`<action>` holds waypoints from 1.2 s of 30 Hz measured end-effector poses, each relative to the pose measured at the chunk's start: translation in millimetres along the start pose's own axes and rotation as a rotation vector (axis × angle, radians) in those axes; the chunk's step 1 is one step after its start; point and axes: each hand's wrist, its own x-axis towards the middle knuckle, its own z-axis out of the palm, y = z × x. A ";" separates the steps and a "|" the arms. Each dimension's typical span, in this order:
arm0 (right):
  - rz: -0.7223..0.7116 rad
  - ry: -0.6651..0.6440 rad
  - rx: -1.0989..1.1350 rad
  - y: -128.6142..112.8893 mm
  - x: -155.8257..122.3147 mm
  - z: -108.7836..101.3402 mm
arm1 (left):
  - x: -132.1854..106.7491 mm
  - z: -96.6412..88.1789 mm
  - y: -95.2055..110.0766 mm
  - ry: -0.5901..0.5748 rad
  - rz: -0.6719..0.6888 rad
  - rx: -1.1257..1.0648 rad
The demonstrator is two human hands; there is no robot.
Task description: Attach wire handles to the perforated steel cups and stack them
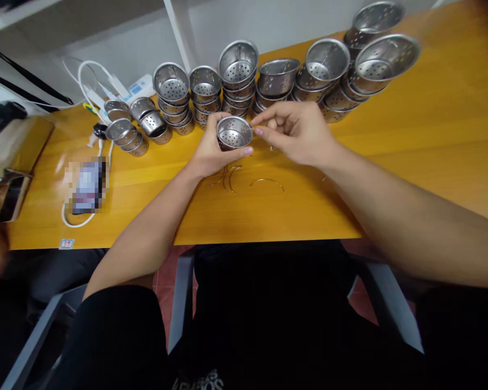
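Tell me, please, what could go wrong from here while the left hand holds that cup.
The left hand grips the cup around its outside, with the right hand close at its side, so a stray push might tip it.

The stacks stand close behind both hands, so a knuckle could knock one over.

The wires lie loose on the table, so a passing hand might sweep them aside.

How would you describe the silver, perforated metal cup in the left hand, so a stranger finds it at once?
Find the long orange wooden table, then the stacked silver metal cups along its back. Just in front of them, a bare left hand holds the round, perforated silver cup. Unlike its stacked neighbours, it is held by hand.
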 end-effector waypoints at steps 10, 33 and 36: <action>-0.106 0.087 -0.212 16.0 0.1 1.9 | -1.4 14.3 4.0 -0.014 0.057 -0.037; -0.118 0.201 -0.183 16.6 3.4 16.5 | -3.1 21.8 35.3 -0.007 0.031 -0.022; -0.113 0.212 -0.151 15.4 3.9 23.4 | -4.0 26.0 40.3 0.032 0.003 0.003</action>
